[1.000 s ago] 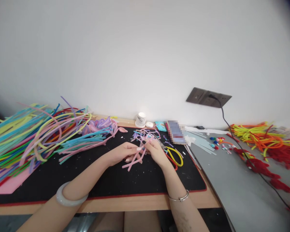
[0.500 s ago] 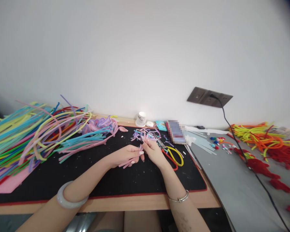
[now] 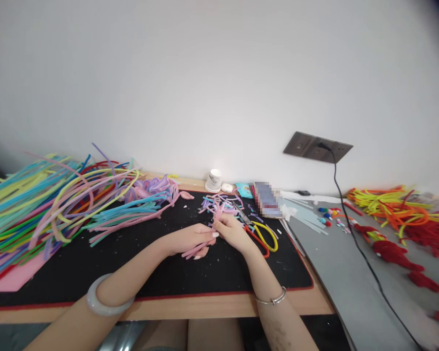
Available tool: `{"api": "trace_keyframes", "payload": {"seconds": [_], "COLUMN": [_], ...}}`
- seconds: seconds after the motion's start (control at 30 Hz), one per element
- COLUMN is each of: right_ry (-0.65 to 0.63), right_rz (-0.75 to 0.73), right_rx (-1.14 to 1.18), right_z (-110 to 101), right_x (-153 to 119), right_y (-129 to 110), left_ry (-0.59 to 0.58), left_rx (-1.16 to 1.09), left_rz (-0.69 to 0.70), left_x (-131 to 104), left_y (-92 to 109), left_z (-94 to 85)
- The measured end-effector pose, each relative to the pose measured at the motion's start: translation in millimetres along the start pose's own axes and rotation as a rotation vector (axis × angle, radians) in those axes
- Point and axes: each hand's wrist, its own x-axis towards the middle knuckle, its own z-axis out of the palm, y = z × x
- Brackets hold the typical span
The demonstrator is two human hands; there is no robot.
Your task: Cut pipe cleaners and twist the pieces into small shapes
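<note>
Both hands grip one pink bundle, slanting across from near left to far right

The left hand [image 3: 188, 239] has its fingers closed on a small bundle of soft pink sticks [image 3: 194, 251], the thumb pressing down on them. The right hand [image 3: 234, 233] also has its fingers closed, pinching the bundle just beyond and to the right of the left fingertips. The two sets of fingers are next to each other, perhaps touching; the overlap hides exactly where one grip ends.

The bundle's long axis runs slantwise. Its loose ends stick out toward the body, below and to the left of the fingers, so the left hand is the nearer one to them. The far end appears to fan out past the right fingers, away from the body, where the right hand is nearer; it blends into a pile of short cut pieces [image 3: 229, 199] there, so its tip is hard to tell.

To the right of the right fingers lies a pair of scissors [image 3: 275, 242], its handles toward the body. A spread of blue and pink sticks [image 3: 129, 213] lies well to the left of the fingers, and a black mat [image 3: 149, 275] on the tabletop [image 3: 190, 309] lies beneath them.
</note>
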Motion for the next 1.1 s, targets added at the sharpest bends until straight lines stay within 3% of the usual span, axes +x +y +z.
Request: {"api": "trace_keyframes", "payload": {"seconds": [0.13, 0.5, 1.1], "right_ry": [-0.071, 0.261, 0.242], "right_rz": [0.019, -0.04, -0.013], "right_rx": [0.002, -0.195, -0.011], "right_z": [2.6, -2.7, -5.4], "right_x": [-1.1, 0.5, 2.9], "right_y": [-1.6, 0.1, 11.3], "left_ry": [0.007, 0.102, 0.09], "left_rx": [0.013, 0.101, 0.071], "left_rz": [0.023, 0.158, 0.213], "left_x": [1.7, 9.6, 8.6], "left_y": [-1.7, -10.1, -12.2], "left_z": [-0.8, 0.2, -2.7]}}
